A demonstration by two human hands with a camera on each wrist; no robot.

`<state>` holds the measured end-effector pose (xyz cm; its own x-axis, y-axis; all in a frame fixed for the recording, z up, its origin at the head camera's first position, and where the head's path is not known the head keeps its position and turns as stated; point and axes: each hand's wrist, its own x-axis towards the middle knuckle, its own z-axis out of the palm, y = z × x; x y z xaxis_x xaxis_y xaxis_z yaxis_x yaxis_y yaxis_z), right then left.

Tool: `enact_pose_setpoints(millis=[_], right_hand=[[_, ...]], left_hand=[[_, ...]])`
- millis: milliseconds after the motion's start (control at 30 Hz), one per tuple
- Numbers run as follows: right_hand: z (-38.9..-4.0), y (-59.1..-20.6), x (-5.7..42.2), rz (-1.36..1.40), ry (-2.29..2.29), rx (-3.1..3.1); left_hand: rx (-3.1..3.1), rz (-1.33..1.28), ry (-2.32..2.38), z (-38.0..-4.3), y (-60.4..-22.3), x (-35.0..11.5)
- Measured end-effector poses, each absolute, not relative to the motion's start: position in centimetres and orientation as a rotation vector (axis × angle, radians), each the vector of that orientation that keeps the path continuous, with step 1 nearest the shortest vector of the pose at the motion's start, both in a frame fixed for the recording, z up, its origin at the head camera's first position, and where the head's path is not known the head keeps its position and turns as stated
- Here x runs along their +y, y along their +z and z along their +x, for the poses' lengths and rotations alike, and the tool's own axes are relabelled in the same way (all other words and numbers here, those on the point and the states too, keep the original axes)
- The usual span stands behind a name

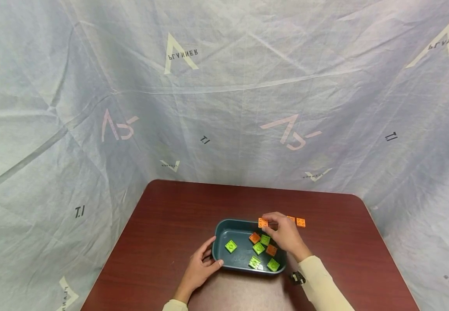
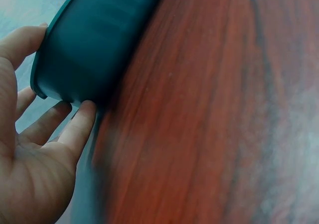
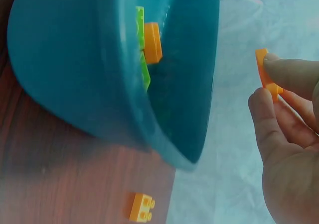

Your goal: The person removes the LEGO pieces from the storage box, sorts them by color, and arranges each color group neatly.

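Note:
A dark teal plastic bin (image 1: 234,268) stands on the table with several loose green toy building bricks (image 1: 230,246) and two orange ones inside. At its left end my left hand (image 1: 200,268) holds the bin, thumb on the near rim and fingers round the end wall. In the left wrist view the fingertips (image 2: 87,107) touch the bin's outer wall (image 2: 94,50). My right hand (image 1: 285,235) pinches an orange toy building brick (image 1: 262,223) between thumb and fingers, over the far rim near the bin's right side. The right wrist view shows this brick (image 3: 265,74) edge-on.
Two more orange bricks (image 1: 301,222) lie on the dark red wooden table (image 1: 185,201) behind the right hand, one partly hidden by it. Grey printed sheeting (image 1: 224,108) hangs round the table's back and sides. A small black device (image 1: 297,278) sits at the right wrist.

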<state>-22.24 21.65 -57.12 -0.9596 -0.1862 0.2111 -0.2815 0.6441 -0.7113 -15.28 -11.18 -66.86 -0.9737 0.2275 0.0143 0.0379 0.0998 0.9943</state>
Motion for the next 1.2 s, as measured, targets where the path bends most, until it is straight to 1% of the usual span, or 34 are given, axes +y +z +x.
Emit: enact_pose_setpoints(millis=[367, 667, 1200], right_hand=[[-22.4, -57.0, 24.5, 0.364, 1.115, -2.722], [-22.8, -58.1, 27.3, 0.346, 1.004, -2.725], [-23.6, -59.4, 31.9, 0.252, 0.989, -2.737]], left_hand=[[2.222, 0.283, 1.999, -15.3, -66.8, -11.2], [2.251, 0.267, 1.990, -15.3, -66.9, -11.1], [2.236, 0.247, 1.983, -15.3, -67.0, -11.1]])
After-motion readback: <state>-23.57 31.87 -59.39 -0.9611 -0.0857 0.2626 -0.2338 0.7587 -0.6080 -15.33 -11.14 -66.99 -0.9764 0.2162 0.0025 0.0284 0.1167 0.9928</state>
